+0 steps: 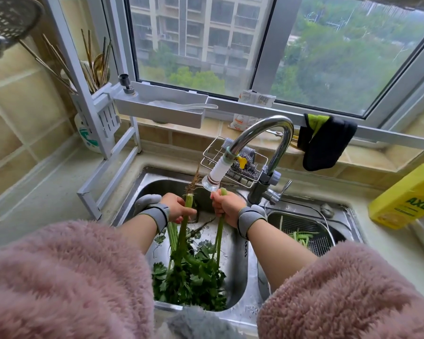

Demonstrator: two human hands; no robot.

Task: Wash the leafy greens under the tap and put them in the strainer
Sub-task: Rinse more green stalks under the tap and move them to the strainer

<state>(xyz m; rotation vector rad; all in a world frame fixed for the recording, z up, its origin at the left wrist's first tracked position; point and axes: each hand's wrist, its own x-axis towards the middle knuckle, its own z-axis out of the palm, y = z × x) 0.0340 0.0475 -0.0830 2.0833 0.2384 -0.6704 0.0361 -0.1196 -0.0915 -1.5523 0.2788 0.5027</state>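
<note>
My left hand (175,206) grips a rooted bunch of leafy greens (181,241) near its root end, over the left sink basin (240,250). My right hand (227,206) grips a single green stalk (220,231) right under the tap's white nozzle (214,176). The leaves of both hang down into the basin, where more greens (191,282) lie. The wire strainer (304,226) sits in the right basin with a few green stalks (301,237) inside it. Both wrists wear grey bands.
A chrome tap (267,133) arches over the divider, with a wire sponge rack (235,165) behind it. A yellow detergent bottle (406,196) lies on the right counter. A white rack (103,113) with chopsticks stands at the left. A dark cloth (326,143) hangs on the window rail.
</note>
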